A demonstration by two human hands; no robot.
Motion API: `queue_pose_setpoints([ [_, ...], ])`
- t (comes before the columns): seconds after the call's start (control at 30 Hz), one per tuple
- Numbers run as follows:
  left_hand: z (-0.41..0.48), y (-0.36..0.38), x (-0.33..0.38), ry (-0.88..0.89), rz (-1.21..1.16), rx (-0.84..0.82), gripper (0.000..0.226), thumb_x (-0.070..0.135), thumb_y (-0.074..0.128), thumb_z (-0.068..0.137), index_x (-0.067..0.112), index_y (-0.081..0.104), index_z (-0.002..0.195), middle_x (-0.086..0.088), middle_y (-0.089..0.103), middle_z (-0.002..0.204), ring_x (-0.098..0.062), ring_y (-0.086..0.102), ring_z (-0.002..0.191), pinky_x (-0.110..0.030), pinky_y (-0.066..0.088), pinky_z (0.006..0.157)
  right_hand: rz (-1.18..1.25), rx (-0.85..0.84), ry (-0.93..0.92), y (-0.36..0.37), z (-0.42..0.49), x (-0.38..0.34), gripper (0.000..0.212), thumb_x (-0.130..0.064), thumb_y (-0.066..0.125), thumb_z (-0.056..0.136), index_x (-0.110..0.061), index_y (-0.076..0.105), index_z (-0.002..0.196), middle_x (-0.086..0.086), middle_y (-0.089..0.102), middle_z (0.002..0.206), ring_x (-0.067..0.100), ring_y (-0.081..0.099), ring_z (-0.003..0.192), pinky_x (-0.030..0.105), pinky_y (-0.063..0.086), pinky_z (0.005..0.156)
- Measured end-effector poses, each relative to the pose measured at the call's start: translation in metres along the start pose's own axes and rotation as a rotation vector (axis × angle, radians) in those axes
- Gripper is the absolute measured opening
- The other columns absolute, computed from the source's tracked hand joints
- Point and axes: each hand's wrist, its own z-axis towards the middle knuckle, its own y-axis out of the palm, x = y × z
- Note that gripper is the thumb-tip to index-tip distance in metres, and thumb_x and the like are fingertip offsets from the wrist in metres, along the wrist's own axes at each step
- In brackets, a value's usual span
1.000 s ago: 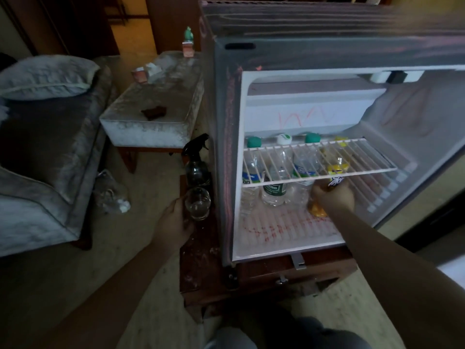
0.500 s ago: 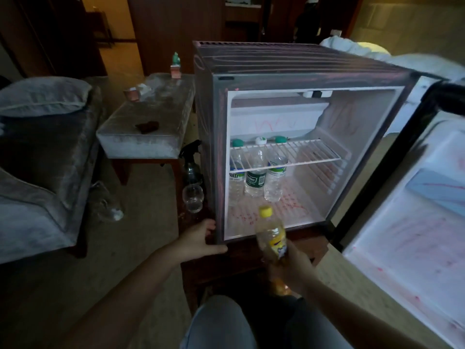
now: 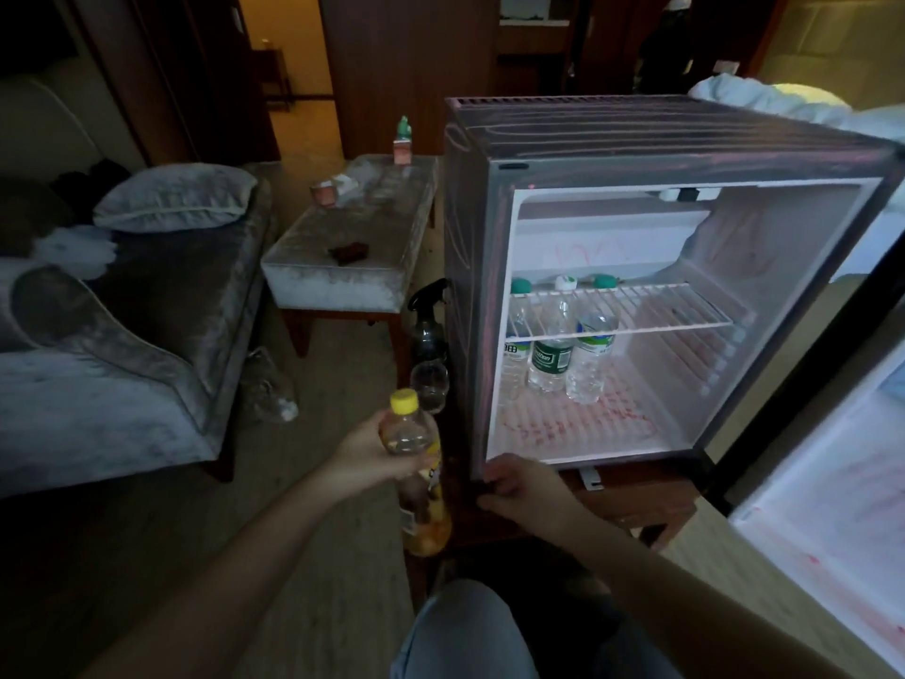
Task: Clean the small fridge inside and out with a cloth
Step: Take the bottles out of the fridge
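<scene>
- At the left front corner of the small fridge [image 3: 685, 149], which stands on a low wooden stand [image 3: 651, 502] with its door [image 3: 832, 521] swung wide to the right, our right hand [image 3: 524, 492] has its fingers curled on the cabinet's bottom edge.
- Our left hand [image 3: 372, 453] is wrapped round the upper part of a yellow-capped bottle [image 3: 416, 463], held near upright just left of the fridge. Orange liquid fills its lower part and the neck looks clear.
- Inside, we see three water bottles close together at the left of the fridge floor: a green-capped one [image 3: 514, 355], a white-capped one [image 3: 551, 357] and another green-capped one [image 3: 590, 355]. All hold clear liquid, and their caps reach the level of the wire shelf [image 3: 676, 311].
- Red scribbles [image 3: 587, 419] mark the fridge floor.
- Beside the fridge's left wall stand a dark spray bottle [image 3: 428, 325] and, in front of it, a clear glass [image 3: 430, 384]. We cannot tell what either holds.
</scene>
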Motion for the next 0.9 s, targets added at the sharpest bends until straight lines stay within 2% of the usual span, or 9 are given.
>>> queue_pose_setpoints([
  [0.1,0.033,-0.012,-0.006,-0.027,0.102,0.169,0.055,0.013,0.086,0.066,0.016,0.054,0.111,0.009,0.065,0.094,-0.005,0.063,0.084,-0.01,0.048,0.065,0.06,0.27,0.177,-0.053,0.028,0.034,0.027,-0.014,0.075,0.08,-0.01,0.069,0.106,0.002,0.071,0.095,0.012,0.062,0.079,0.02,0.046,0.074],
  [0.17,0.056,-0.011,-0.01,0.0,0.154,0.237,0.059,0.016,0.089,0.063,0.014,0.054,0.11,0.008,0.066,0.096,-0.01,0.064,0.09,-0.015,0.047,0.072,0.242,0.429,0.294,-0.087,0.048,0.053,0.036,-0.013,0.075,0.08,-0.005,0.064,0.114,0.005,0.068,0.096,0.019,0.063,0.083,0.033,0.052,0.083],
  [0.27,0.08,0.003,-0.013,0.046,0.168,0.279,0.059,0.006,0.087,0.063,0.016,0.048,0.106,0.015,0.057,0.09,-0.002,0.055,0.082,0.0,0.037,0.063,0.323,0.568,0.316,-0.124,0.079,0.066,0.057,-0.015,0.076,0.08,-0.004,0.05,0.129,0.01,0.059,0.12,0.024,0.057,0.101,0.044,0.049,0.093],
  [0.43,0.106,0.011,-0.027,0.059,0.079,0.245,0.07,0.018,0.088,0.056,0.015,0.047,0.113,0.011,0.061,0.095,0.006,0.06,0.08,-0.002,0.04,0.066,0.285,0.594,0.264,-0.151,0.129,0.076,0.077,-0.013,0.08,0.077,-0.007,0.037,0.141,0.01,0.044,0.142,0.028,0.046,0.125,0.041,0.044,0.093],
  [0.5,0.111,0.008,-0.03,0.049,0.062,0.243,0.072,0.02,0.089,0.056,0.013,0.048,0.115,0.005,0.064,0.099,0.007,0.062,0.082,-0.005,0.043,0.068,0.249,0.575,0.231,-0.151,0.144,0.084,0.073,-0.014,0.081,0.075,-0.01,0.043,0.138,0.008,0.05,0.137,0.026,0.05,0.116,0.041,0.044,0.094],
  [0.57,0.112,0.008,-0.029,0.053,0.068,0.26,0.06,0.003,0.085,0.065,0.009,0.049,0.113,0.005,0.063,0.095,0.012,0.06,0.078,-0.002,0.041,0.064,0.205,0.574,0.222,-0.149,0.157,0.089,0.065,-0.016,0.081,0.075,-0.011,0.05,0.132,0.006,0.058,0.126,0.023,0.054,0.103,0.039,0.046,0.091],
  [0.67,0.11,0.011,-0.023,0.084,0.072,0.272,0.052,-0.011,0.078,0.068,0.004,0.048,0.109,0.008,0.059,0.088,0.018,0.058,0.072,-0.002,0.04,0.061,0.137,0.614,0.245,-0.146,0.169,0.093,0.058,-0.024,0.083,0.073,-0.008,0.058,0.122,0.008,0.065,0.114,0.026,0.061,0.104,0.037,0.049,0.09],
  [0.83,0.1,0.018,-0.014,0.125,0.068,0.27,0.049,-0.018,0.073,0.068,0.018,0.049,0.093,0.011,0.055,0.084,0.022,0.056,0.069,0.0,0.04,0.06,0.113,0.715,0.297,-0.141,0.144,0.086,0.061,-0.024,0.081,0.074,-0.004,0.049,0.123,0.012,0.064,0.114,0.029,0.063,0.097,0.033,0.049,0.079],
  [0.9,0.094,0.012,-0.02,0.116,0.06,0.273,0.049,-0.011,0.077,0.068,0.013,0.052,0.104,0.011,0.058,0.089,0.02,0.057,0.071,0.0,0.04,0.06,0.101,0.695,0.351,-0.138,0.11,0.079,0.061,-0.024,0.08,0.075,-0.004,0.047,0.122,0.014,0.063,0.113,0.027,0.061,0.09,0.033,0.047,0.073],
])
